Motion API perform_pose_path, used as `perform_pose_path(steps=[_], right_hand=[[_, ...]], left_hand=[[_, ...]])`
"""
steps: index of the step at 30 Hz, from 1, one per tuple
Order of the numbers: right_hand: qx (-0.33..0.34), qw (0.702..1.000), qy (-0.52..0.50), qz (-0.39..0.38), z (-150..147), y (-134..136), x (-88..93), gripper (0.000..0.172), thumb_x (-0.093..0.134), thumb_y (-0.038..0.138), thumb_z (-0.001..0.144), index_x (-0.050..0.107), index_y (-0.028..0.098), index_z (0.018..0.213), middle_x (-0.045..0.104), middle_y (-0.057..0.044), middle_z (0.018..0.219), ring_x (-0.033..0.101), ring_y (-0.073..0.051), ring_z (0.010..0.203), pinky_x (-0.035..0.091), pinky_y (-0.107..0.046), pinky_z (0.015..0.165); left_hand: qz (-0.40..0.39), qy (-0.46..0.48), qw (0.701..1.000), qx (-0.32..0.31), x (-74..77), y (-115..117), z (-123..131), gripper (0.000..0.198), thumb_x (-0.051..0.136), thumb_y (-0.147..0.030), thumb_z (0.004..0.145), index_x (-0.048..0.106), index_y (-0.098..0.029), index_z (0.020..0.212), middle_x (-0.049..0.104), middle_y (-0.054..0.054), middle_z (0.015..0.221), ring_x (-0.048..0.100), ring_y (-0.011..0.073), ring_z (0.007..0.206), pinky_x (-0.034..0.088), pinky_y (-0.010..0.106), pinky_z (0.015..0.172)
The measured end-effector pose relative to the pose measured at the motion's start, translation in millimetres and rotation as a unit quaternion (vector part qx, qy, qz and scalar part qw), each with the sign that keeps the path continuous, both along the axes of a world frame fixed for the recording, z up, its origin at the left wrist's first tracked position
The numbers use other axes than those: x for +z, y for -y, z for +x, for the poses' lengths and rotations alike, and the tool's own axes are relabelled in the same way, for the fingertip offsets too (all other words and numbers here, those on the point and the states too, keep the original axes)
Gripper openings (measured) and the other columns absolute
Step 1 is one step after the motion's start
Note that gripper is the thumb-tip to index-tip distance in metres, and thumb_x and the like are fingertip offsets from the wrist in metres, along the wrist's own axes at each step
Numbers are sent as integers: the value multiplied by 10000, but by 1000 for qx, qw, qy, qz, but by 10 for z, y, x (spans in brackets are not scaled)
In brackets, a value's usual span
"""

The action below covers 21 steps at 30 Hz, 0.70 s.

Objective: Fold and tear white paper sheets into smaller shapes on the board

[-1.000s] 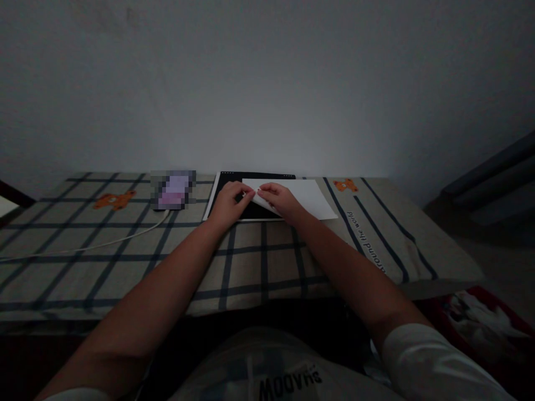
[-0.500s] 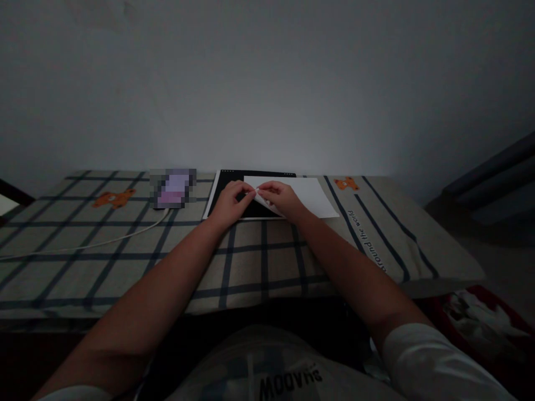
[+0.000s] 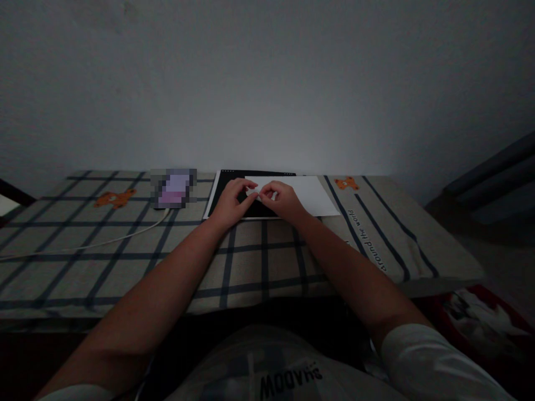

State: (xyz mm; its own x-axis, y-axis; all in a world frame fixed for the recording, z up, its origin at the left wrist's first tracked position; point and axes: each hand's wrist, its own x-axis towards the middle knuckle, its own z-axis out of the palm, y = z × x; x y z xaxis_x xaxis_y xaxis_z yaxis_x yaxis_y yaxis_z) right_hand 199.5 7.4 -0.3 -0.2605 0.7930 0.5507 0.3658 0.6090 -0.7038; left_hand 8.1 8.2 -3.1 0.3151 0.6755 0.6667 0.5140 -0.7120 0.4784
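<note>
While my left hand [image 3: 231, 201] and right hand [image 3: 284, 200] pinch a left corner of the white paper [image 3: 312, 192], fingers narrowed, it lies on the black mat [image 3: 224, 182] for firm backing.

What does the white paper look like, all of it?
The white paper is a thin, plain sheet, blank as far as the dim light shows. It lies mostly flat, its left part over a black board and its right edge reaching the checked cloth. The left hand and right hand meet at its left end and pinch it there with their fingertips, hiding that corner.
</note>
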Motion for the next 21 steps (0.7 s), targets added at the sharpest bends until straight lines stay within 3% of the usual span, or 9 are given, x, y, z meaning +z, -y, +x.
perform_pose_path(steps=[4,11,21], right_hand=[[0,1000,13,14,-12,12,10,143,635,327,839,613,211,756,634,-25,773,539,-165,721,445,-325,725],[0,995,93,37,4,12,50,102,609,258,805,554,220,729,589,-12,766,510,-168,740,413,-321,745],[-13,984,159,75,42,18,55,93,551,161,743,490,227,717,560,-11,766,490,-172,743,373,-303,716]], left_hand=[[9,-30,999,-27,25,2,0,185,548,-387,975,642,-234,933,692,47,994,607,226,997,460,408,942],[-3,-35,999,-25,-72,-38,23,175,503,-378,981,574,-239,901,663,56,981,582,227,974,456,406,926],[-4,12,999,36,-117,-138,-54,137,467,-342,983,509,-240,901,606,54,967,562,221,958,477,391,902]])
